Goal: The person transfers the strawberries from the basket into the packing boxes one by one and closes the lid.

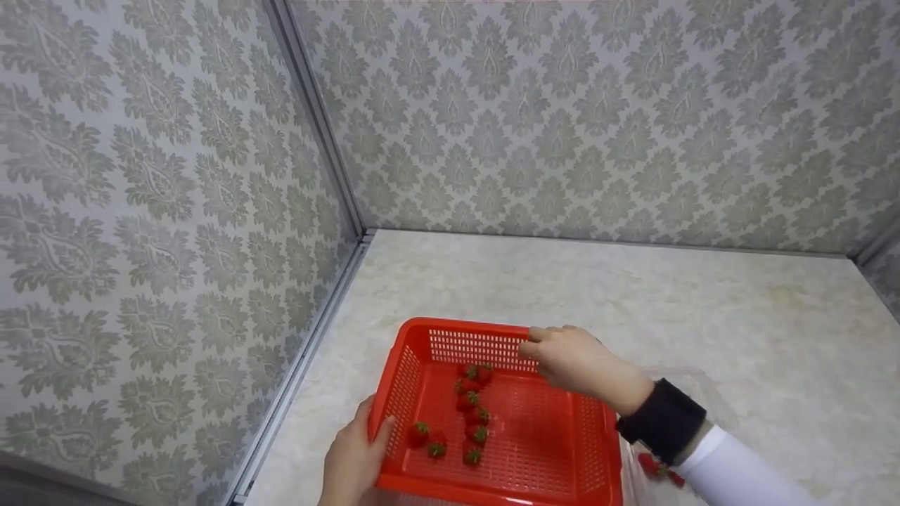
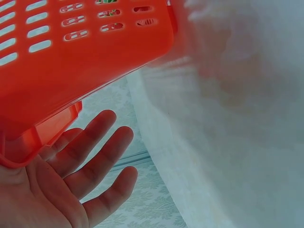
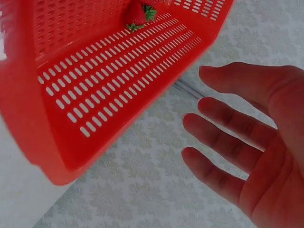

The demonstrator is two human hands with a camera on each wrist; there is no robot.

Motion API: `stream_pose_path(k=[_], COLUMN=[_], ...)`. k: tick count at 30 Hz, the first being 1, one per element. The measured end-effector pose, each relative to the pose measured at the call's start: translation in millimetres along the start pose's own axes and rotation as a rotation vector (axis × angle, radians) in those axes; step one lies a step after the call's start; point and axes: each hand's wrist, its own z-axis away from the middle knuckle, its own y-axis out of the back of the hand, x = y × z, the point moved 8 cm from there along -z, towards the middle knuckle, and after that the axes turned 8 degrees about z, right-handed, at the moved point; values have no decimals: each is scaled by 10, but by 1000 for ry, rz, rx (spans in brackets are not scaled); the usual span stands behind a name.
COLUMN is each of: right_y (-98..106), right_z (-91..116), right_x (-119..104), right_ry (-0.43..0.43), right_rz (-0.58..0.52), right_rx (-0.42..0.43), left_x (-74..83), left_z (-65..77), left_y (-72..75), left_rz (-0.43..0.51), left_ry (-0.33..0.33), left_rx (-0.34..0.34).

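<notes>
A red plastic basket point(image 1: 534, 457) with slotted walls sits at the front of the table. Several strawberries point(image 1: 478, 416) lie on its floor, mostly in a line left of the middle. My left hand point(image 1: 351, 453) holds the basket's left rim, thumb over the edge and the other fingers outside. In the left wrist view those fingers point(image 2: 97, 161) spread below the wall. Over the basket's back right corner is my right hand point(image 1: 573, 358), holding nothing. The right wrist view shows its thumb and fingers point(image 3: 223, 149) parted beside the basket rim.
Right of the basket, partly under my right forearm, a clear plastic container point(image 1: 636, 478) has a few strawberries point(image 1: 654, 467) in it. Patterned walls point(image 1: 548, 126) enclose the pale table point(image 1: 633, 295) at the back and left, with a metal strip along the left edge.
</notes>
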Motion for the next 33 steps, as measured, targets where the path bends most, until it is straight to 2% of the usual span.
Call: stream_pose_path(k=[7,10,15,21,26,33], right_y=[-378,-545,-720,-909,-1071,-1260], right_z=[-208,-272,-402,-533,-595,-607], right_x=[-229,-311,-339,-350,-404,-432], right_ry=[57,77,57,25,41,28], right_rz=[-48,-46,-40,-7,59,89], right_rx=[-65,-101,-163,-244,-237,-248], left_x=[-21,-7,30,12,1,6], left_z=[-4,2,2,-14,-2,7], left_y=[-16,-1,32,26,23,7], left_rz=[11,3,-24,-15,-3,6], left_ry=[7,-19,-66,-53,-44,-29], left_rx=[6,20,52,35,14,-8])
